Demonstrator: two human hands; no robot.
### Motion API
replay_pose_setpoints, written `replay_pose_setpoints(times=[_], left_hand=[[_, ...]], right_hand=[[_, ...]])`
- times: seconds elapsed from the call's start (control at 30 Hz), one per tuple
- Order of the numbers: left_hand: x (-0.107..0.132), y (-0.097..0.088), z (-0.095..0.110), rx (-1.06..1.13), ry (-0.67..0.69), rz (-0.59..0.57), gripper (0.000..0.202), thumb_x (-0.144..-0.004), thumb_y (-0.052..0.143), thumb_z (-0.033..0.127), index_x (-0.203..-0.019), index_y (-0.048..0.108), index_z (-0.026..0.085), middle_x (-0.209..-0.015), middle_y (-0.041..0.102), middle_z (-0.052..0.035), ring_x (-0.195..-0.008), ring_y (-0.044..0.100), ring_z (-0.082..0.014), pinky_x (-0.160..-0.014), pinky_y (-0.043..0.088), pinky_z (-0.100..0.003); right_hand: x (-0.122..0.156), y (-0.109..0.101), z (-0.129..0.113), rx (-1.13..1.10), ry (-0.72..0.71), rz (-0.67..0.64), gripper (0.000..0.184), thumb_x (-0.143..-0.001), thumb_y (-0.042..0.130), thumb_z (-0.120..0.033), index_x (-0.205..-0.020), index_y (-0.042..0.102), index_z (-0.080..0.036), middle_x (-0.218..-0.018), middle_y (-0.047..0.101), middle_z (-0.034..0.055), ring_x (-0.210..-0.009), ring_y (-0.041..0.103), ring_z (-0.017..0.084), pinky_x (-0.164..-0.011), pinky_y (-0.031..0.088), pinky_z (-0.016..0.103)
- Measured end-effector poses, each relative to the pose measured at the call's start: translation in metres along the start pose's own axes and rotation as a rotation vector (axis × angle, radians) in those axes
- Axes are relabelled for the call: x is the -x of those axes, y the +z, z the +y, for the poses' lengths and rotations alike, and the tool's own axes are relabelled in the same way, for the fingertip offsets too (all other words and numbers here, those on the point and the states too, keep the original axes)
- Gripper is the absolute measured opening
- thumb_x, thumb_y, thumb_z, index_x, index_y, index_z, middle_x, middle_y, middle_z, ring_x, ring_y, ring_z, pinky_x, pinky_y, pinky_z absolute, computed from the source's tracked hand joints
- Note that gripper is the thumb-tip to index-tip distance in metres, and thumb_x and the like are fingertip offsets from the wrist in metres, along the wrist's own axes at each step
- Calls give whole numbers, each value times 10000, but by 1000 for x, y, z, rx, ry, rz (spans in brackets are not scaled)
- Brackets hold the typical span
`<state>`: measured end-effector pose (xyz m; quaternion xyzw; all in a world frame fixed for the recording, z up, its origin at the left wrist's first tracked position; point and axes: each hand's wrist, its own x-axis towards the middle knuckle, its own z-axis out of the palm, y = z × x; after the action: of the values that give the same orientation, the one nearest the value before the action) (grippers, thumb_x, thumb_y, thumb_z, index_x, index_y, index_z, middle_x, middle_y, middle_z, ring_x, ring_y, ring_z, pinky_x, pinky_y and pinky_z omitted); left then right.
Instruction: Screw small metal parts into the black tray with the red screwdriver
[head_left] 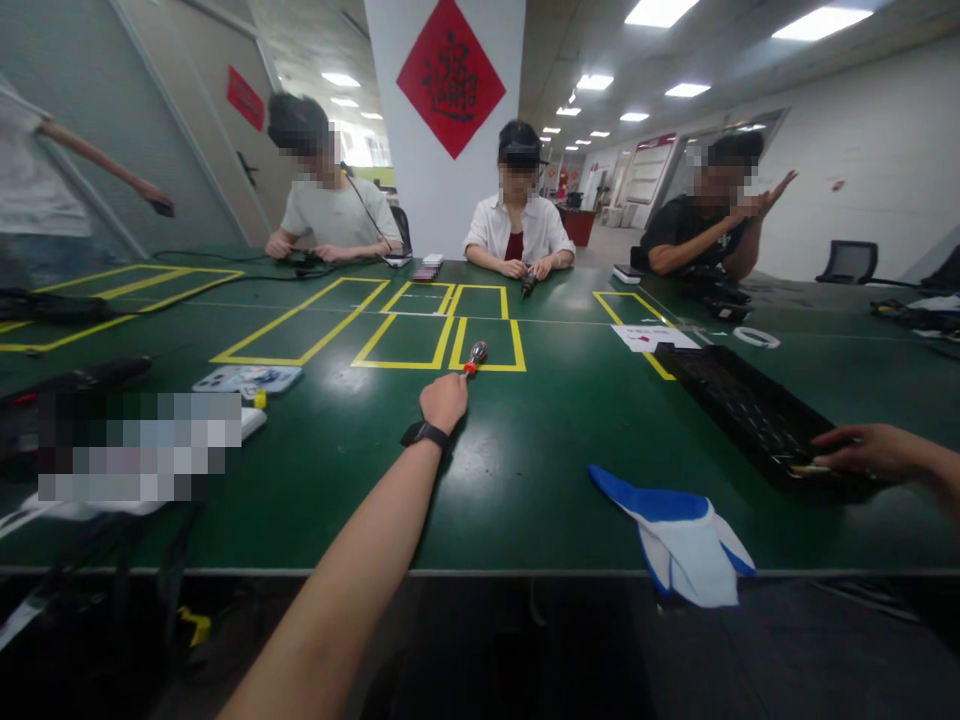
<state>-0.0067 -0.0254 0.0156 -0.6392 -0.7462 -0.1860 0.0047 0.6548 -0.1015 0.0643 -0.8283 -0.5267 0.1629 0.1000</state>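
My left hand (444, 402), with a dark band on its wrist, is closed at the shaft end of a screwdriver (478, 356). The screwdriver's shiny rounded handle and red collar point away from me, over the near side of a yellow taped rectangle (489, 367). Far to the right, my right hand (870, 450) reaches over the near end of a long black tray (735, 410). Its fingers are bent together by a small pale thing (810, 468) that I cannot make out. Small items lie inside the tray. A blue and white glove (679, 535) lies nearer me, hanging over the table edge.
The green table (525, 480) carries several yellow tape outlines. At left lie a phone (247, 379), a dark drill-like tool (75, 378) and cables. A paper sheet (654, 338) and a white tape roll (756, 338) lie behind the tray. Several people are across the table.
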Motion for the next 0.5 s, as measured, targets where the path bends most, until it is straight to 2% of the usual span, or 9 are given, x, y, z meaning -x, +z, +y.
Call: replay_pose_setpoints(times=[0.1,0.17,0.23,0.4,0.5], left_hand=[[1,-1,1,-10,0,-7,493,-909,206,405,-941,637,166,-945,666,-128,-875,625,-254,-727,461,-332],[3,-3,1,-14,6,-13,486,-912,208,402,-942,634,170,-952,667,-123,-879,626,-248,-731,458,-324],[5,-4,2,-22,11,-17,480,-915,209,397,-947,632,172,-969,667,-121,-893,624,-243,-744,454,-320],[8,-6,3,-46,2,-31,476,-921,201,387,-963,625,175,-995,665,-123,-931,615,-232,-777,442,-312],[7,-6,4,-53,5,-36,477,-919,201,394,-957,624,178,-992,666,-122,-931,614,-238,-769,443,-312]], right_hand=[[3,-5,3,-210,80,-297,485,-533,729,-299,-984,605,-170,-757,676,136,-670,624,283,-569,465,356],[9,-6,2,-229,20,-340,533,-581,707,-321,-1071,560,-171,-818,679,141,-683,619,268,-578,448,345],[16,-4,-3,-181,-21,-314,495,-616,683,-308,-1073,550,-170,-834,679,131,-699,618,255,-597,439,332],[29,-6,-25,9,-13,-127,306,-647,634,-186,-947,578,-162,-768,679,87,-677,618,218,-615,424,295],[33,-13,-43,11,-23,-50,316,-671,649,-223,-972,579,-156,-808,678,84,-675,609,194,-613,414,276]])
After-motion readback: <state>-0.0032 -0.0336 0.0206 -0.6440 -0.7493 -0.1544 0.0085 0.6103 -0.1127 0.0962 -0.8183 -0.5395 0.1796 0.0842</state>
